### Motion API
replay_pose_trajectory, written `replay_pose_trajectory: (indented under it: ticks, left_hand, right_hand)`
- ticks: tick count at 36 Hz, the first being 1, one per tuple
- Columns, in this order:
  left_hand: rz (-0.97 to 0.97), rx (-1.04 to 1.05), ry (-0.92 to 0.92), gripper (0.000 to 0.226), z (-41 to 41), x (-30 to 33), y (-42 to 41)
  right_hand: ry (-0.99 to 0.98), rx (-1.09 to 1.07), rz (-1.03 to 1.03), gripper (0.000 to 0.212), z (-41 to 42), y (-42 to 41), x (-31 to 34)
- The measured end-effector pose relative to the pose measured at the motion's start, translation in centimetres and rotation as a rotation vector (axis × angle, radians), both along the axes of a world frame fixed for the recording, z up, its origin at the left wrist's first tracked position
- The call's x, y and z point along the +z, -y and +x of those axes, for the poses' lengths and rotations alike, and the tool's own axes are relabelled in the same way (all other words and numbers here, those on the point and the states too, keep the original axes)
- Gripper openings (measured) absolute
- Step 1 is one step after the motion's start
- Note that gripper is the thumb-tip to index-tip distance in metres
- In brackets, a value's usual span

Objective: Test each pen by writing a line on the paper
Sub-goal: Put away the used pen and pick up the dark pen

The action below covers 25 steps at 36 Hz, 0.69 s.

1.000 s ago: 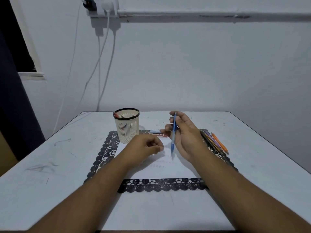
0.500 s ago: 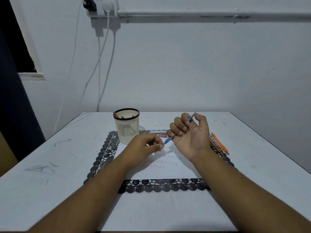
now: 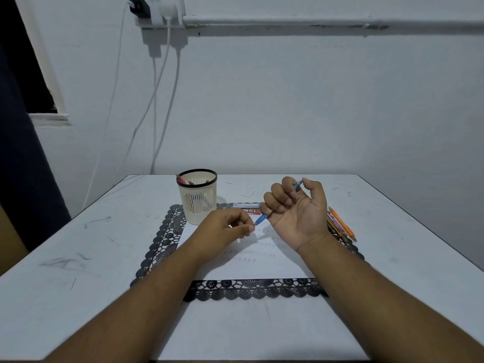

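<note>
The blue pen [image 3: 262,219] sits at frame centre, slanting above the paper [image 3: 262,265], gripped in the curled fingers of the palm-up right hand [image 3: 298,213]. The left hand [image 3: 225,229], fingers curled, pinches at its tip. More pens [image 3: 340,226] lie right; a mesh cup [image 3: 198,196] stands upper left of the hands.

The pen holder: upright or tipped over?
Upright. The pen holder stands on its base on the mat, rim upward, pens inside.
</note>
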<state>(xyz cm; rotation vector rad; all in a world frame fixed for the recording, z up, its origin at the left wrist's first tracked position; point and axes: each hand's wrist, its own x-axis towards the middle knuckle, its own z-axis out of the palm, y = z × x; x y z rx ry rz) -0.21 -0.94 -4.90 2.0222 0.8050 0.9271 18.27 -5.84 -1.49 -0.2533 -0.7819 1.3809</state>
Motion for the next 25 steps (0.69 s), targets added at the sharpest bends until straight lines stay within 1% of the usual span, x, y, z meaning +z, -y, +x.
replay_pose_trajectory:
  ticks: [25]
  left_hand:
    - [-0.015, 0.004, -0.012, 0.009, 0.00, 0.14, 0.34]
  right_hand:
    - [0.021, 0.040, 0.029, 0.032, 0.27, -0.21, -0.34]
